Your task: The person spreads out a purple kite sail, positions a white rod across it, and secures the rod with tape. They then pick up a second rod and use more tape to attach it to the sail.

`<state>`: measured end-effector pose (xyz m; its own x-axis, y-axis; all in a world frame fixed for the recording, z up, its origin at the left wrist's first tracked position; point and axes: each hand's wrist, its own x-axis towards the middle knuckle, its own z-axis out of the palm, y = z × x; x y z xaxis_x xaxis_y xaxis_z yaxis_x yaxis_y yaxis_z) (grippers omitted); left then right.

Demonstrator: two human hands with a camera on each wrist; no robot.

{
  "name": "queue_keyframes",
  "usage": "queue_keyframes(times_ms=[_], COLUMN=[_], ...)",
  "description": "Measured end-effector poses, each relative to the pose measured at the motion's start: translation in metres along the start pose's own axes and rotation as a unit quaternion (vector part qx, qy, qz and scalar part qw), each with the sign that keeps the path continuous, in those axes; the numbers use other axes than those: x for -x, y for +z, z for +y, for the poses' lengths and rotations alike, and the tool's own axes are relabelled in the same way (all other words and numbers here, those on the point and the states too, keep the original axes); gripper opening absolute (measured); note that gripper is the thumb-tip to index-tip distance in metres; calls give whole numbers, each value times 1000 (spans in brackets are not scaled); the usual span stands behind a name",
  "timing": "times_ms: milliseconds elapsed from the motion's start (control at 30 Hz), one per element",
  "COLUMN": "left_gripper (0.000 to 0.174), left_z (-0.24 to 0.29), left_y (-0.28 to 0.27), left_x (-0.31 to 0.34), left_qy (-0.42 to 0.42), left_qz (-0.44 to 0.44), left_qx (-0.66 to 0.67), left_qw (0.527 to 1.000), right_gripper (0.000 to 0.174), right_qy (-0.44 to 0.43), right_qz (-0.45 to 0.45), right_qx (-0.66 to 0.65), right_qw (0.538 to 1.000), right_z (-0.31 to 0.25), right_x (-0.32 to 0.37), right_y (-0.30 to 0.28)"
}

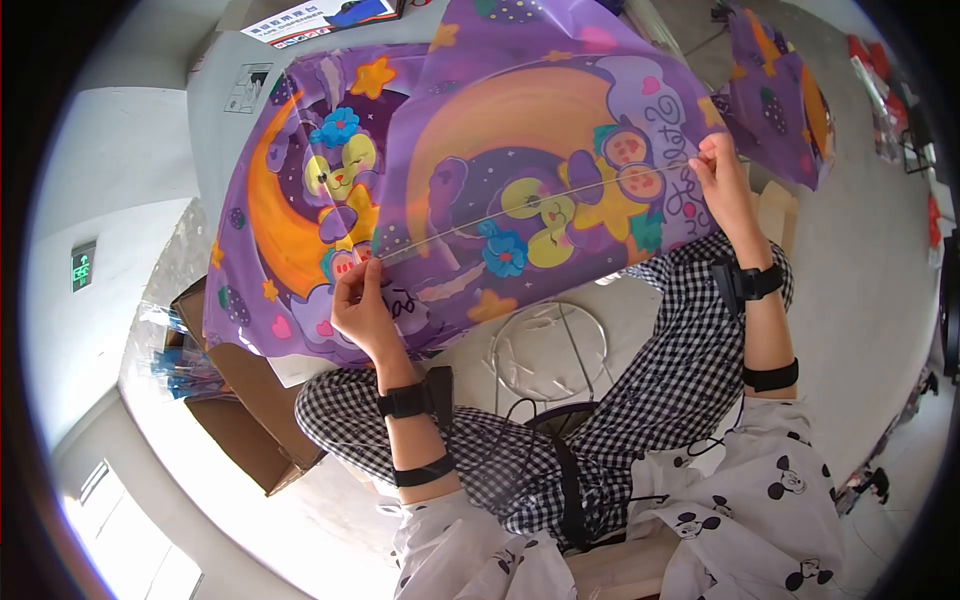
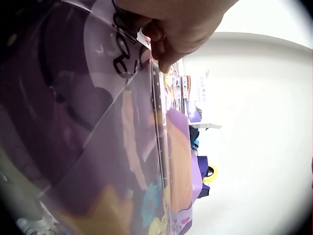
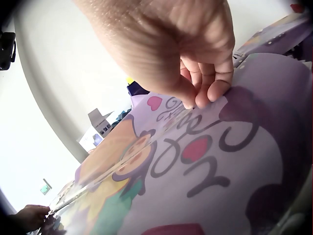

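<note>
A purple printed plastic sheet (image 1: 470,120), with crescent moons and yellow cartoon figures, spreads over the table in front of me. My left hand (image 1: 362,310) pinches it at the lower left, thumb against curled fingertips. Further right, my right hand (image 1: 722,185) pinches it by the lettering (image 3: 195,142). A thin straight line (image 1: 530,205) runs taut from one hand's fingertips to the other's; I cannot tell whether it is a fold or a narrow clear strip. In the right wrist view, the left hand (image 3: 32,218) shows at the line's far end.
A tape dispenser box (image 1: 320,22) stands at the back of the grey table (image 1: 235,75). Another purple printed piece (image 1: 775,100) hangs at the right. An open cardboard box (image 1: 235,430) is at lower left, and a round metal stool frame (image 1: 550,350) stands below the sheet.
</note>
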<state>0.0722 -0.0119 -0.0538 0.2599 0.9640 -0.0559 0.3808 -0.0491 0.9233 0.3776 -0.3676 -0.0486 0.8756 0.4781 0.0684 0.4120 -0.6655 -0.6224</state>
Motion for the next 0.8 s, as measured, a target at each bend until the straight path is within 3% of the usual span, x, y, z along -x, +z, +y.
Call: queue_keyframes(times_ms=[200, 800], left_gripper=[15, 14], left_z=[2, 0], left_y=[2, 5], left_x=[1, -2], left_qy=[11, 23], left_qz=[2, -17], left_qx=[-22, -43], left_qw=[1000, 999], right_gripper=[30, 23], right_qy=[-32, -5], right_qz=[10, 9], right_qx=[29, 41], right_qw=[999, 999], right_z=[4, -10], right_x=[0, 0], right_y=[3, 4])
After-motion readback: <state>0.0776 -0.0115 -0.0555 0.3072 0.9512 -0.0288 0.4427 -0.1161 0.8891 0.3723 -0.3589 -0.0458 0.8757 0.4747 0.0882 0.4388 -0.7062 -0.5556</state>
